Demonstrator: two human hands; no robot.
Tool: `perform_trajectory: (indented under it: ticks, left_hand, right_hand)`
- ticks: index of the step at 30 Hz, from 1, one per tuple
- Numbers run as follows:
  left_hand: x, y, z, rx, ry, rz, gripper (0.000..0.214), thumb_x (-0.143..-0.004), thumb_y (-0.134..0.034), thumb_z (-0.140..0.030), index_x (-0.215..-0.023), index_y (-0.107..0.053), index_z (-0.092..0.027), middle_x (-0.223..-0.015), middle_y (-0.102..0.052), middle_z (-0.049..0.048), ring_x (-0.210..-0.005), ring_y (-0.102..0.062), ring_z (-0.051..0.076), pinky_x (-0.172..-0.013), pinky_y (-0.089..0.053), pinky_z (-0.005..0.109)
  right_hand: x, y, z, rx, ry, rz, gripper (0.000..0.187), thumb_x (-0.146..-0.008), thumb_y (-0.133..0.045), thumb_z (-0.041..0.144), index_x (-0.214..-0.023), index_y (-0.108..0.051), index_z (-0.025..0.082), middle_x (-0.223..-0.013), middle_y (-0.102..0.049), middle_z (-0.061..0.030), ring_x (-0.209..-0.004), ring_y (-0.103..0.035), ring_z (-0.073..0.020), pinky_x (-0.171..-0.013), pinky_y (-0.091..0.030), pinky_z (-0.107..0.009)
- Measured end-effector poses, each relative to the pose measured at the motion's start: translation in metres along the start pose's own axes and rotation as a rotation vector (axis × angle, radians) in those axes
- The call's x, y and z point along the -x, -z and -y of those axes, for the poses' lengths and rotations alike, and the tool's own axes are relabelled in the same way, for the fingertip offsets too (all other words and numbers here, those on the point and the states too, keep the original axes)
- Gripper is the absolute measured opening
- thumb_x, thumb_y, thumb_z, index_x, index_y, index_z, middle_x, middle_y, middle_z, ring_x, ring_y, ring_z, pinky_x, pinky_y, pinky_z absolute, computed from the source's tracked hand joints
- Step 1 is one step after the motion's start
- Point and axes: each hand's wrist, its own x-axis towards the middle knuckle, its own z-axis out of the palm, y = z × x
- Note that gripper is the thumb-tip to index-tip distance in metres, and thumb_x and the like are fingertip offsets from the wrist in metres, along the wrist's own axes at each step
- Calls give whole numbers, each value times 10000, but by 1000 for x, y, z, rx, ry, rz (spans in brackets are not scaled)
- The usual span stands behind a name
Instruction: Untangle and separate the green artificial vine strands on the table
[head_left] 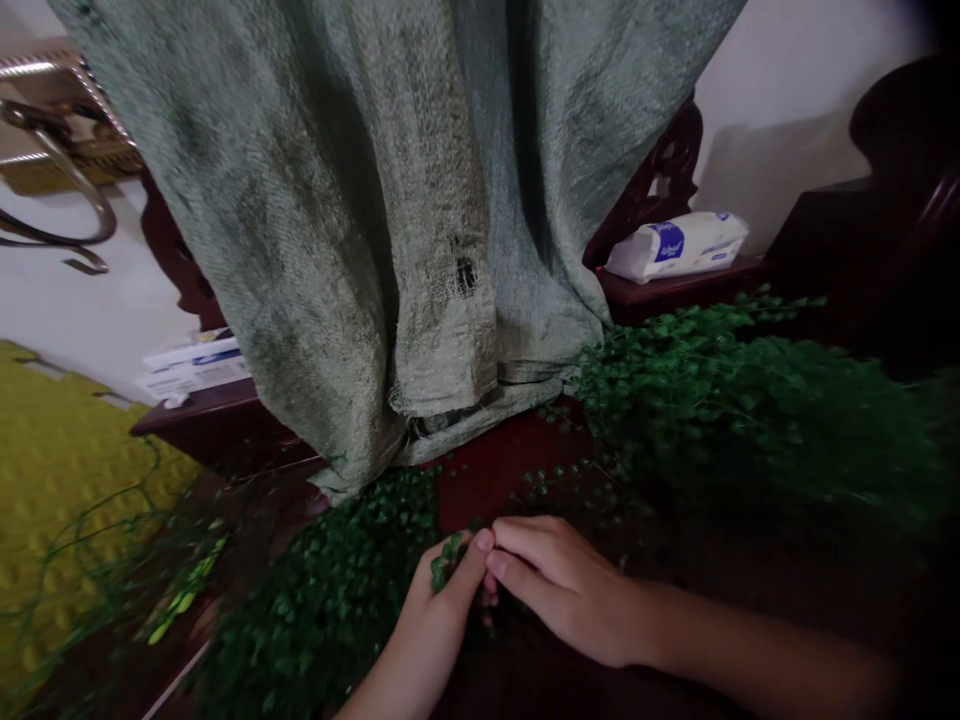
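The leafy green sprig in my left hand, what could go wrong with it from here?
The leafy sprig could bruise or tear, since the left hand and right hand meet at the fingertips close beside it. If dropped, it might be hard to pick out from the similar leafy pile nearby. The woven sacking ahead has a frayed hole, whose loose threads might snag the stem.

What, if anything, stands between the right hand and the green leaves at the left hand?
The thumb of the left hand does: in this view it lies between the green leaves and the right hand. Nothing else visible is in the way.
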Motion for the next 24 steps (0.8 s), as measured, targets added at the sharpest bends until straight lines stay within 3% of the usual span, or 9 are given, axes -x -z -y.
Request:
perform_trajectory:
  ticks: [4, 14, 19, 24]
  left_hand:
    - [1, 0, -1, -48, -23, -7, 496, -668, -712, -633, -611, -539, -171, -595, -489, -30, -603, -436, 128, -587, -375, 236]
    - [4, 0, -7, -122, -91, 126, 485, -772, -614, -602, -546, -471, -197, -553, -425, -30, -574, -389, 134, -582, -334, 253]
    - [3, 0, -2, -267, -100, 131, 486, -803, -570, -604, -560, -442, -203, -566, -404, -33, -578, -376, 134, -567, -317, 250]
    - [4, 0, 2, -364, -156, 56, 487, -782, -573, -636, -589, -472, -200, -593, -432, -20, -591, -410, 144, -594, -363, 254]
  right_hand:
    - [-3, 2, 1, -115, -22, -5, 291, -999, -387, 237, -799, -586, 170, -785, -617, -1, -759, -597, -122, -718, -424, -234]
    - [-6, 1, 3, -244, -18, -20, 312, -873, -423, 50, -712, -667, 161, -717, -686, -1, -713, -651, -120, -701, -461, -220]
    - [-4, -3, 0, -120, -76, -70, 318, -833, -450, 95, -651, -699, 171, -626, -678, -5, -614, -632, -123, -630, -432, -217]
    - [-3, -6, -3, 20, -121, -106, 278, -772, -496, 117, -585, -698, 158, -497, -608, -3, -478, -531, -106, -560, -385, -217]
